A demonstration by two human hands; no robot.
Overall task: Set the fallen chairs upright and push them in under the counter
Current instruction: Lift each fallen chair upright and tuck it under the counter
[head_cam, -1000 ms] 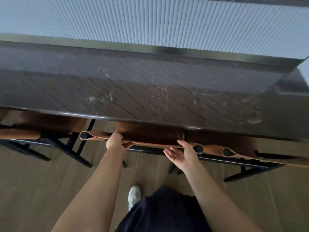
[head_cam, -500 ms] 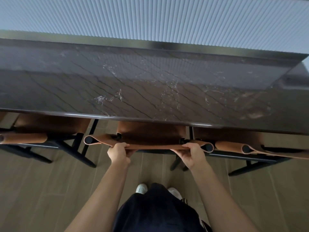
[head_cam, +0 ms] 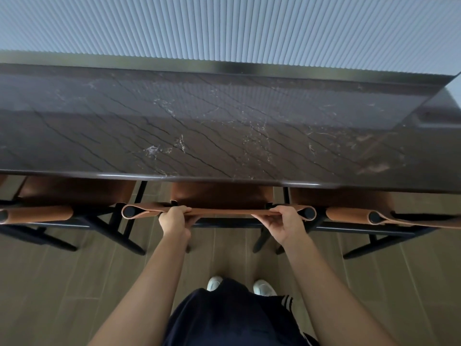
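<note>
Three upright chairs with black frames and tan leather stand along the dark marble counter (head_cam: pixel 224 136), their seats partly under its front edge. My left hand (head_cam: pixel 174 222) grips the left part of the middle chair's (head_cam: pixel 219 196) leather backrest top. On the right part of the same backrest, my right hand (head_cam: pixel 287 226) grips near the rolled end. The left chair (head_cam: pixel 50 211) and the right chair (head_cam: pixel 354 213) sit close on either side, untouched.
A ribbed pale wall panel (head_cam: pixel 224 28) rises behind the counter. The floor (head_cam: pixel 62 283) is brown wood plank. My white shoes (head_cam: pixel 214 283) stand just behind the middle chair. Black chair legs (head_cam: pixel 129 236) splay out over the floor on both sides.
My right hand went from open beside the backrest to gripping it. Both hands now hold the middle chair's backrest, and the chair sits squarer to the counter.
</note>
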